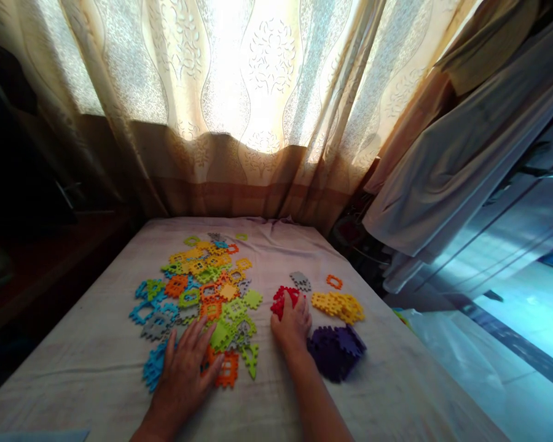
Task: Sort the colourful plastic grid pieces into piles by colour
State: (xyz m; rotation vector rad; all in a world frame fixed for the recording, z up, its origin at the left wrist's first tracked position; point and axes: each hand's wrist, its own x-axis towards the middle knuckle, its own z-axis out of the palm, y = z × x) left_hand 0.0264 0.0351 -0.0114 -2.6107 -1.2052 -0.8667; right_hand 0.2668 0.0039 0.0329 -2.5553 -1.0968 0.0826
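Observation:
My left hand [188, 362] rests with its fingers spread at the near side of a wide heap of interlocking plastic tiles. Blue tiles [153, 367] show left of it, and an orange tile [227, 369] lies by its thumb. Lime green tiles [234, 309], yellow tiles [198, 259] and grey tiles [156, 325] make up much of the heap. Further right, my right hand [291, 322] reaches onto a small pile of red tiles [279, 300]. Its fingertips touch the pile and partly cover it; whether they grip a tile is hidden.
A purple stack [332, 353] and a yellow stack [338, 305] lie right of my right hand. Behind them are a grey tile [300, 281] and an orange frame tile [334, 282]. The cloth-covered surface [96, 331] ends before a curtain [239, 159]. Clothes [433, 178] hang at the right.

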